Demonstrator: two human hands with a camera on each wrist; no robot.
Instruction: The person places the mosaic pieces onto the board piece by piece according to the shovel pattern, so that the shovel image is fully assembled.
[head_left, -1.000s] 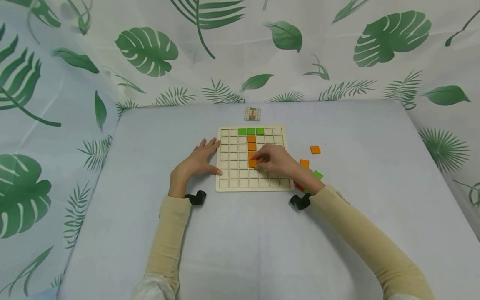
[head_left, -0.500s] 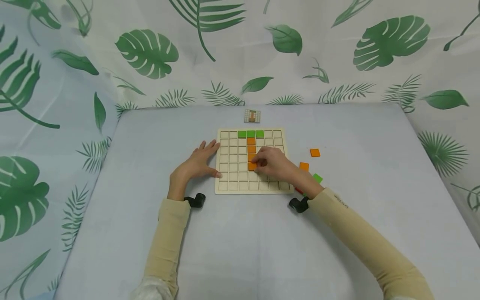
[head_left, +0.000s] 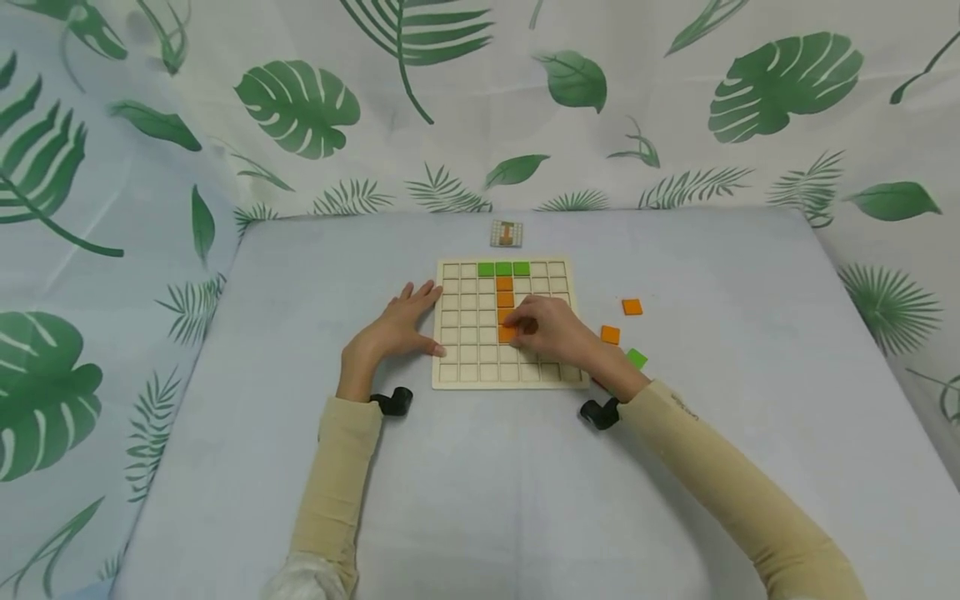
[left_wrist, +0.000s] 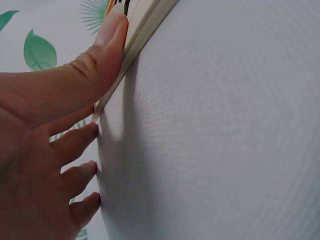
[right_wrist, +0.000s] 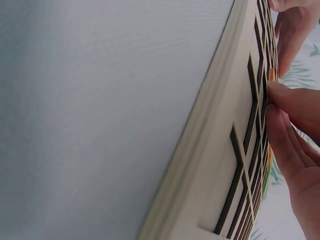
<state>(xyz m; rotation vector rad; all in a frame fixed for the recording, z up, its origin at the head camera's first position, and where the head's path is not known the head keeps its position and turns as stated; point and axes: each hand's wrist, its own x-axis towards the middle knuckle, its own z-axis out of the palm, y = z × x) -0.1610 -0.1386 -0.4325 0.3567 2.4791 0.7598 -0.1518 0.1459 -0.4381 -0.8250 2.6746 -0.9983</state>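
The right hand (head_left: pixel 551 329) pinches an orange tile (head_left: pixel 507 335) near the centre of the grid board (head_left: pixel 469 353); the left hand (head_left: pixel 397 327), fingers outspread, touches its left edge. Good practice: brace the board, square the tile, press evenly.

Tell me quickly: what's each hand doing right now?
Left hand: open, touching the left edge of the board.
Right hand: closed, pinching the lowest orange tile.

Head view high, facing forward-down; 2 wrist views low, close along tabletop (head_left: pixel 465 483); all 3 share board (head_left: pixel 468 372).
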